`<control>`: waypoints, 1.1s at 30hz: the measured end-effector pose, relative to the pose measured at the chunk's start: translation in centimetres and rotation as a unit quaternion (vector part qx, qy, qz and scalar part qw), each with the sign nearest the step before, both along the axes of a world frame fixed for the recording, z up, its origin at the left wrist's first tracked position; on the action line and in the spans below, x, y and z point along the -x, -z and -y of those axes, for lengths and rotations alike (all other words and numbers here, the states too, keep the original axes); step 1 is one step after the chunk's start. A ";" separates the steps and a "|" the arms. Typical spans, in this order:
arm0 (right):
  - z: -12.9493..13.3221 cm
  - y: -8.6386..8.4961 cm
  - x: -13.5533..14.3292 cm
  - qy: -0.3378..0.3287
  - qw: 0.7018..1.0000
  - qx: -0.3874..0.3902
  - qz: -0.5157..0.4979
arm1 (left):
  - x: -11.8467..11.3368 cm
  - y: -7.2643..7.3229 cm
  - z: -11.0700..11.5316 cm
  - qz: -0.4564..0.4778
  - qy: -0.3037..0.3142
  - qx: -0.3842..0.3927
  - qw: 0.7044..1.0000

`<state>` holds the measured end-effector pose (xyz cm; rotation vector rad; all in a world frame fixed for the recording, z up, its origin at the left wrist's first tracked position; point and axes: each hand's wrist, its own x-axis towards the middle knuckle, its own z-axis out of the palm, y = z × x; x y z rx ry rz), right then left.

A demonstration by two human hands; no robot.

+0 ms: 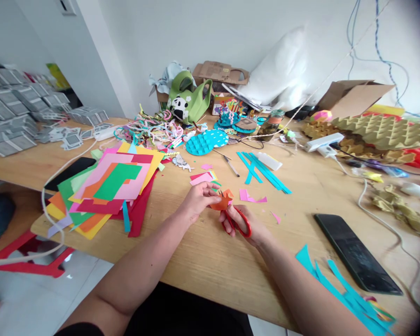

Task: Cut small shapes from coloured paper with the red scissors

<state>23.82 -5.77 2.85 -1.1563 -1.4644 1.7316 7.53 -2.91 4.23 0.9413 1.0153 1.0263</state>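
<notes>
My left hand (202, 198) pinches a small piece of orange paper (225, 198) with cut, pointed edges. In my right hand (243, 219) is a pair of scissors with red handles (248, 227), my fingers through the loops. The scissor blades meet the orange paper, though how far they are apart is hard to make out. Just beyond my left hand lie small pink and coloured paper pieces (202, 178). Pink scraps (252, 196) rest to the right of the scissors.
Coloured paper sheets (117, 182) are piled at left. Blue strips (262, 171) and a pen (231, 166) lie beyond my hands. At right are a black phone (357, 252), blue scraps (346, 294), a white cable (388, 224) and egg trays (385, 130). A green panda bag (189, 100) stands behind.
</notes>
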 end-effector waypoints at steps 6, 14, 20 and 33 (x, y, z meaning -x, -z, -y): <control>-0.1 0.1 -0.2 -0.016 1.000 0.000 0.004 | 0.2 0.4 -0.2 0.012 0.010 -0.001 1.000; -0.1 0.1 -0.1 -0.007 1.000 -0.001 0.012 | 0.2 0.2 -0.2 0.015 0.007 0.008 1.000; -0.2 0.6 -0.1 -0.005 1.000 0.000 0.009 | 0.2 0.3 -0.2 0.017 0.006 0.006 1.000; -0.2 0.9 -0.1 0.009 1.000 -0.011 0.026 | 0.2 0.0 -0.2 0.028 0.003 0.028 0.999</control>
